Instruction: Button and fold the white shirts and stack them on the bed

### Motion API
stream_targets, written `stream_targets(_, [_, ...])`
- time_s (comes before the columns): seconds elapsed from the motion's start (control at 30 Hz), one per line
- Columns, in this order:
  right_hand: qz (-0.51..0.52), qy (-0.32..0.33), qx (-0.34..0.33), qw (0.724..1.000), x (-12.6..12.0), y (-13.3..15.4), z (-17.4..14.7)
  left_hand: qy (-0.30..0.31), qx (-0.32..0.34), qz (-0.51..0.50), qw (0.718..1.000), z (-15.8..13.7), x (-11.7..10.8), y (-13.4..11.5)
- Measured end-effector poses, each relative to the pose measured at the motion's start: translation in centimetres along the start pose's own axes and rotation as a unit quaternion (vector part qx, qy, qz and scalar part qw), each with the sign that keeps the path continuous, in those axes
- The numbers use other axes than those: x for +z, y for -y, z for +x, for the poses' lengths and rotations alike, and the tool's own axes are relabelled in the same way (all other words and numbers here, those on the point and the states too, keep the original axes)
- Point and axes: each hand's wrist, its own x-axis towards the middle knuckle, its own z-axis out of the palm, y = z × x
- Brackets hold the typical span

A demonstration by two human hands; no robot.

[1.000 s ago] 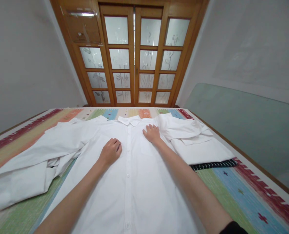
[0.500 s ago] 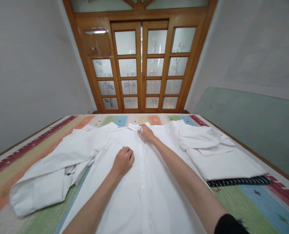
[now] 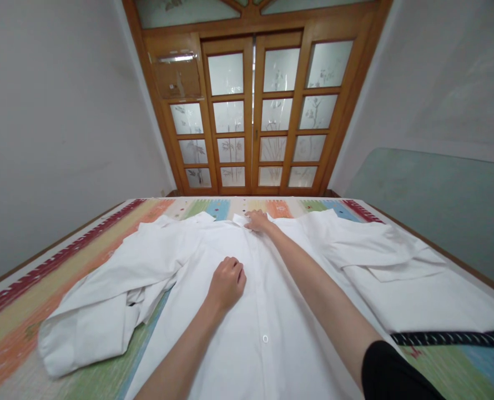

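A white button-up shirt (image 3: 284,311) lies spread front side up, collar at the far end and buttons running down its middle. My right hand (image 3: 259,220) is at the collar (image 3: 241,220), its fingers bent over the edge and closed on the cloth; the fingertips are partly hidden. My left hand (image 3: 227,282) rests on the shirt's left front as a loose fist, with nothing seen in it. The left sleeve (image 3: 92,311) is spread out to the side and creased. On the right, the other sleeve (image 3: 372,244) lies bunched.
Beneath the shirt is a striped, multicoloured cover (image 3: 18,333). At the right, folded white cloth (image 3: 434,303) lies over a black-and-white striped item (image 3: 455,338). A pale green board (image 3: 442,194) leans by the right wall. Wooden glass-paned doors (image 3: 251,111) stand beyond.
The camera view has shifted, so the scene sits further right and slightly closer. My right hand has shifted slightly over the collar; my left fist stays on the shirt front.
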Motion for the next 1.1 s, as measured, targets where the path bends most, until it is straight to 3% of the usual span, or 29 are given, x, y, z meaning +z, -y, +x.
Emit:
stream_targets(0.33, [-0.048,-0.032,-0.032,0.998,-0.6,0.6,0.4,-0.003,-0.002,-0.029,1.0,-0.1,0.1,0.2])
stream_targets(0.8, [-0.079,-0.068,-0.029,0.994,-0.1,0.0,0.3,-0.011,-0.02,-0.015,1.0,-0.4,0.6,0.6])
stream_targets(1.0, [-0.08,-0.047,-0.009,0.996,-0.5,-0.1,0.4,0.027,-0.018,0.0,0.999,-0.7,1.0,1.0])
stream_targets(1.1, [-0.076,-0.08,-0.008,0.994,-0.7,0.0,-0.1,0.049,-0.01,0.004,0.999,-0.7,1.1,1.2])
